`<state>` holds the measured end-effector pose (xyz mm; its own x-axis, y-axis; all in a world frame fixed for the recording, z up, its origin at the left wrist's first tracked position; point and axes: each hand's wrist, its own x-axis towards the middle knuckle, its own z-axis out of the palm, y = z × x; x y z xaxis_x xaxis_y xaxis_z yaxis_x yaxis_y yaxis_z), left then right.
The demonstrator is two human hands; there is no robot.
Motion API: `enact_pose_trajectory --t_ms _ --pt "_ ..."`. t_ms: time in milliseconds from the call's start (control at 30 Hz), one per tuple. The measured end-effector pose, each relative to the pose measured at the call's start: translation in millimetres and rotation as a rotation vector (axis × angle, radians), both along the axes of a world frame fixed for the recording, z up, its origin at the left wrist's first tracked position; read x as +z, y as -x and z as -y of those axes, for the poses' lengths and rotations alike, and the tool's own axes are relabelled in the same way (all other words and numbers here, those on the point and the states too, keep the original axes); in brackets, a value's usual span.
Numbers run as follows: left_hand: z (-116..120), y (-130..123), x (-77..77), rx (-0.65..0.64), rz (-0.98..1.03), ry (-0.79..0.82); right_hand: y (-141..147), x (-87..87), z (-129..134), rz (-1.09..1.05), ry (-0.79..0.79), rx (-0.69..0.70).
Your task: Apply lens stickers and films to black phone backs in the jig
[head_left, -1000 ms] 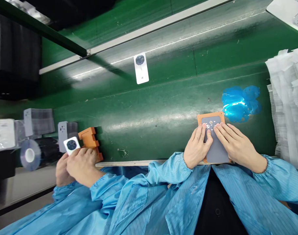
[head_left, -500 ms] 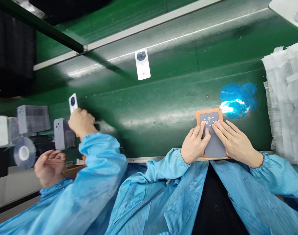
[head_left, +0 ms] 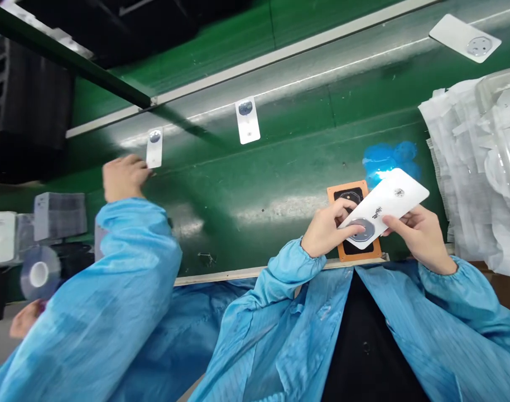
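A white phone back cover (head_left: 391,204) is held tilted above the bench, its round grey camera ring towards the lower left. My left hand (head_left: 328,228) is closed on the ring end, thumb on top over the ring. At the right-hand edge, my right hand (head_left: 420,231) grips the cover between thumb and fingers. Beneath the cover lies an orange jig (head_left: 359,257) with a black recess, partly hidden. Just beyond it are several overlapping round blue film pieces (head_left: 380,157), partly covered by the raised cover.
White covers lie on the green bench (head_left: 280,167): one cover (head_left: 249,125) mid-bench, another cover (head_left: 464,38) far right. Stacked white wrapping sheets (head_left: 460,128) stand at right. At left, a co-worker's hand (head_left: 127,177) touches a white cover (head_left: 154,151), near a tape roll (head_left: 39,273).
The cover, grey side up in the jig under both hands before, is now lifted out and shows its white face. The co-worker's hand has moved a white cover farther up the bench.
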<state>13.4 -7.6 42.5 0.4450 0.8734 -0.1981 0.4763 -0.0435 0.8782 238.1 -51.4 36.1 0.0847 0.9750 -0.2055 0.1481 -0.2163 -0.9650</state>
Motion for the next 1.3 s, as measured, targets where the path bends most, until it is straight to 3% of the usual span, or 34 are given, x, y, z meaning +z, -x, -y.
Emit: enact_pose_trajectory --t_ms 67,200,400,867,1300 --pt "1.1 -9.5 -0.1 -0.109 -0.191 0.058 -6.0 -15.4 6.5 -0.152 0.149 -0.038" --pt "6.2 -28.5 -2.1 -0.28 -0.584 -0.009 -10.6 -41.2 26.7 -0.225 0.312 -0.078" --pt "3.8 -46.5 12.9 -0.386 -0.838 -0.197 -6.3 -39.8 43.3 -0.225 0.404 -0.074" --pt "-21.7 -58.9 18.4 -0.69 -0.853 -0.206 -0.1 -37.7 51.9 -0.171 0.409 -0.124" --pt "-19.2 -63.3 25.7 -0.68 -0.863 -0.15 0.5 -38.0 57.0 -0.046 0.409 -0.104"
